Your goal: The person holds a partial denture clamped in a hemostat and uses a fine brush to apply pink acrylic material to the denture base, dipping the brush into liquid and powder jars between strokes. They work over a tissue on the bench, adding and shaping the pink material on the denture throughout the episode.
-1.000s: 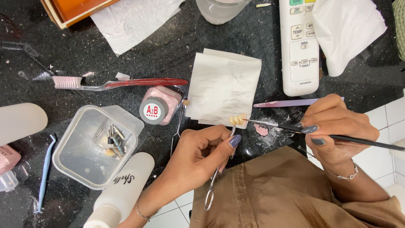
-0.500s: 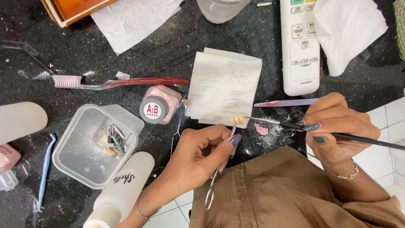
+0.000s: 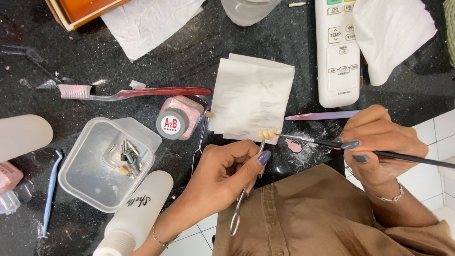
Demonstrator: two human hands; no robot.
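Black counter (image 3: 199, 52); toothbrush (image 3: 132, 92), remote (image 3: 339, 52) beside hands.

Bright, even overhead light; sharp, faint countertop (image 3: 199, 52) glare.

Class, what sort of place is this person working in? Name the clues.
Probably a home dental-craft bench: a row of false teeth held in forceps, a fine brush touching them, on a dark stone counter.
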